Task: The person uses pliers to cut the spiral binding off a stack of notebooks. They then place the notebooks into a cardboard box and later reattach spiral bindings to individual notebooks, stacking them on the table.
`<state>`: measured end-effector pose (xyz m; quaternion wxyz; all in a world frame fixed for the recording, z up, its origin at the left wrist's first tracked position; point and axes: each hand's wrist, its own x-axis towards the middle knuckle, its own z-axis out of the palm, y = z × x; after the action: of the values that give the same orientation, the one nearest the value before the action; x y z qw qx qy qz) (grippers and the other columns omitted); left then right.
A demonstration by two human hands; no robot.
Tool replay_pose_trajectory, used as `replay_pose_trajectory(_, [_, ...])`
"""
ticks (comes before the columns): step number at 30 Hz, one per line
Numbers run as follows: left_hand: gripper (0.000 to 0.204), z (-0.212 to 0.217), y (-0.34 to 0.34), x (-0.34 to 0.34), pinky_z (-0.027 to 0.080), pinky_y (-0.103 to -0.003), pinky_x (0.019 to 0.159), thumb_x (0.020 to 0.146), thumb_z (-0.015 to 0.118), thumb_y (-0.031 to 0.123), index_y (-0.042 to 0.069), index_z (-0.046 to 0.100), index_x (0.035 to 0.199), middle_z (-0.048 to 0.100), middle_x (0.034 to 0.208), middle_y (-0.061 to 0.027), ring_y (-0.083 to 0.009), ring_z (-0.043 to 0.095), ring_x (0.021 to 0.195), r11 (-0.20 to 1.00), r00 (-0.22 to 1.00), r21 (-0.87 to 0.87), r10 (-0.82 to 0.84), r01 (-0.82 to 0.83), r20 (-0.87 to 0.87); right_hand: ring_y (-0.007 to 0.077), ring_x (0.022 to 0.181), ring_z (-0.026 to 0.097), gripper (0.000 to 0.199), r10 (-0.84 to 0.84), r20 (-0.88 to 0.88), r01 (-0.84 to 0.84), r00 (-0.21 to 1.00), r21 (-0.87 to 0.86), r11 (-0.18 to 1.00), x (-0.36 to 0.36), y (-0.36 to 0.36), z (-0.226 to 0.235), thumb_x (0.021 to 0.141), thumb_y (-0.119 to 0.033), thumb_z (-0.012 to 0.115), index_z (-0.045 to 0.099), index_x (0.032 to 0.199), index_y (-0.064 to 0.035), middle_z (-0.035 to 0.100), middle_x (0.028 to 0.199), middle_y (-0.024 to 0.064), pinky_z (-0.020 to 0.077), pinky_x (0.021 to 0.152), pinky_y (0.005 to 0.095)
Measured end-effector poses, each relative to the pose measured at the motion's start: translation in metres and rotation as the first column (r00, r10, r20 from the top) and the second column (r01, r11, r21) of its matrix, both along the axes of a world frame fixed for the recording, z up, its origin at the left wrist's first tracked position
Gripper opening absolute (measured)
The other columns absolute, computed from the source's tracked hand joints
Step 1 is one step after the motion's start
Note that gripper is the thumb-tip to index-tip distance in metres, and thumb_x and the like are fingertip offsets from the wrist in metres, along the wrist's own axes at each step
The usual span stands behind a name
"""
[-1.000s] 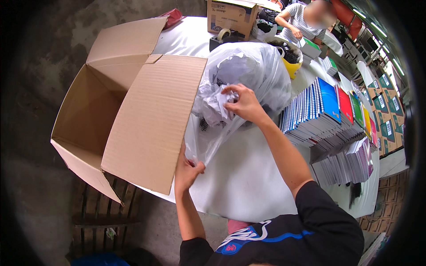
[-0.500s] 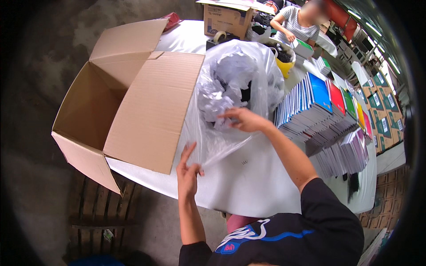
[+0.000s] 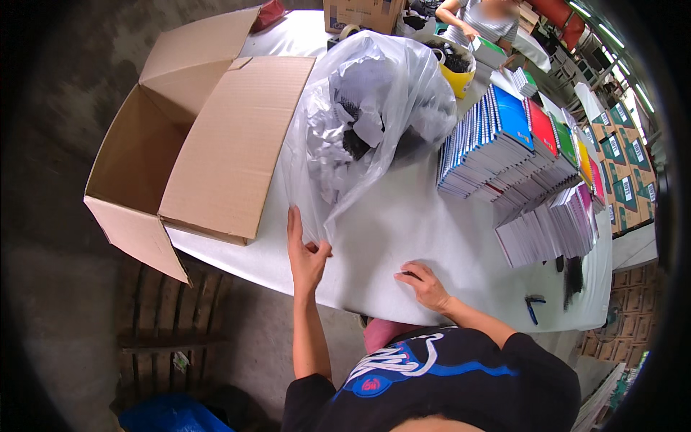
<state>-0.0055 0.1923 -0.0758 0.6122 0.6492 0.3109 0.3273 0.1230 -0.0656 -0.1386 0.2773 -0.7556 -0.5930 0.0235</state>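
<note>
A clear plastic bag (image 3: pixel 345 183) stands on the white-covered table, filled with crumpled white paper and some black scraps. My left hand (image 3: pixel 307 258) is at the bag's near lower edge, its thumb and curled fingers closed on the plastic while the index finger points up along it. My right hand (image 3: pixel 426 288) hovers over or rests on the table's near side, apart from the bag. Its fingers are loosely bent and slightly apart, with no held object visible. Left of the bag, a large cardboard box (image 3: pixel 216 151) stands with its flaps spread; its visible inside looks bare.
Stacked spiral notebooks (image 3: pixel 504 144) with coloured covers stand to the right. Blue-handled pliers (image 3: pixel 532 309) lie near the table's front edge. A yellow container (image 3: pixel 458 81) holds black scraps. Across the table, a person (image 3: pixel 482 29) handles notebooks. Printed cartons (image 3: pixel 626 173) are piled far right.
My right hand has left the crumpled paper and come back toward me over the table. My left hand stays at the bag's near edge. The whole view has shifted slightly.
</note>
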Motion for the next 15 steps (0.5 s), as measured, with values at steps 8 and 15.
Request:
replay_pose_trajectory(8, [0.091,0.007,-0.015,-0.007,0.046,-0.021,0.054,0.064,0.055,-0.009,0.013,0.019,0.144,0.011,0.15,-0.0113,-0.0085,0.055,0.085,0.993,0.997,0.099,0.073,-0.069,-0.033,0.025,0.096,0.057,0.041,0.254,0.165,-0.289,0.953,0.239,0.927,0.03,0.036,0.045,0.063,0.012,0.055,0.065,0.098,-0.0064,0.058,0.102,0.0079,0.0506,0.079,0.0319])
replay_pose_trajectory(15, [0.095,0.049,-0.037,-0.012,0.047,-0.019,0.059,0.064,0.057,-0.008,0.015,0.014,0.145,0.008,0.151,-0.0121,-0.0106,0.045,0.113,0.993,0.992,0.117,-0.03,0.015,0.122,0.0274,0.095,0.058,0.031,-0.051,0.341,-0.287,0.939,0.854,0.435,0.021,0.108,0.238,0.071,0.008,0.062,0.068,0.096,-0.0079,0.057,0.109,0.0106,0.0507,0.075,0.0296])
